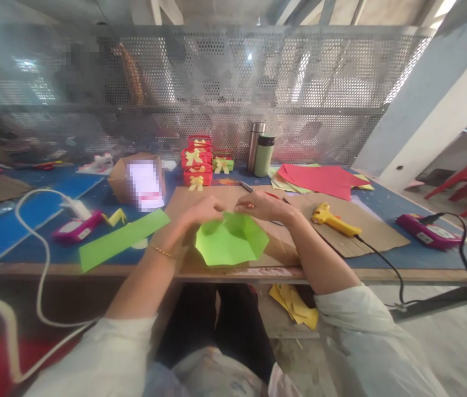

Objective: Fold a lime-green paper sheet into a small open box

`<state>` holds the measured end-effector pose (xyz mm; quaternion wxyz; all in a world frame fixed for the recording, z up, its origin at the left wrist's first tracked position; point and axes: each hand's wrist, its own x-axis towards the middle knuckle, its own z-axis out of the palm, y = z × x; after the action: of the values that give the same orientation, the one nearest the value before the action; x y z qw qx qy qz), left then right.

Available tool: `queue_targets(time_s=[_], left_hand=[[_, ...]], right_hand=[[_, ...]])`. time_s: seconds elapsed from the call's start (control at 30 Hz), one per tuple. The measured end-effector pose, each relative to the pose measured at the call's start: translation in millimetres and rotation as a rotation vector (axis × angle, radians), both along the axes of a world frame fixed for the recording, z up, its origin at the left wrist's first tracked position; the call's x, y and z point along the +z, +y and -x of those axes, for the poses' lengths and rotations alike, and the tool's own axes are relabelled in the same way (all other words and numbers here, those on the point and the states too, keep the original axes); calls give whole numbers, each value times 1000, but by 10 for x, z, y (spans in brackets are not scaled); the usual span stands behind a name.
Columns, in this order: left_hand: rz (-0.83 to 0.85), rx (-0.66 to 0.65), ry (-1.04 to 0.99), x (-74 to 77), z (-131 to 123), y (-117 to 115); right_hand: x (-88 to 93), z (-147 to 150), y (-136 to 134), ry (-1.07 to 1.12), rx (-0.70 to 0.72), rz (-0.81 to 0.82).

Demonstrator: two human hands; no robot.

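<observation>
A bright green sheet of paper (231, 242) with folded flaps stands partly raised on the brown cardboard (283, 240) in front of me. My left hand (207, 209) is at its far left edge, fingers curled closed on the paper. At the far right edge, my right hand (263, 206) is closed too, thumb and fingers pinching the paper. The fingertips are partly hidden and slightly blurred. A flat green paper strip (123, 241) lies beside my left forearm.
Small red gift boxes (198, 176) with yellow bows are stacked behind, near two bottles (264, 156). On the right are a yellow glue gun (334, 220), red paper (320, 179) and a purple power strip (427, 230). A phone (146, 184) leans at left beside a white cable (43, 237).
</observation>
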<state>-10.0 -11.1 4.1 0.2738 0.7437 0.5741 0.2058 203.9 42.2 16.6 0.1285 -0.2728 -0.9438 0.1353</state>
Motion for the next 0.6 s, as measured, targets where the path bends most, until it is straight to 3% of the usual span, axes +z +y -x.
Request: queue_targets(time_s=[0.23, 0.6], left_hand=[[2, -43, -37, -48, 29, 44], [-19, -129, -36, -69, 47, 60]], right_hand=[[-7, 39, -44, -168, -10, 62], [-17, -27, 26, -214, 69, 55]])
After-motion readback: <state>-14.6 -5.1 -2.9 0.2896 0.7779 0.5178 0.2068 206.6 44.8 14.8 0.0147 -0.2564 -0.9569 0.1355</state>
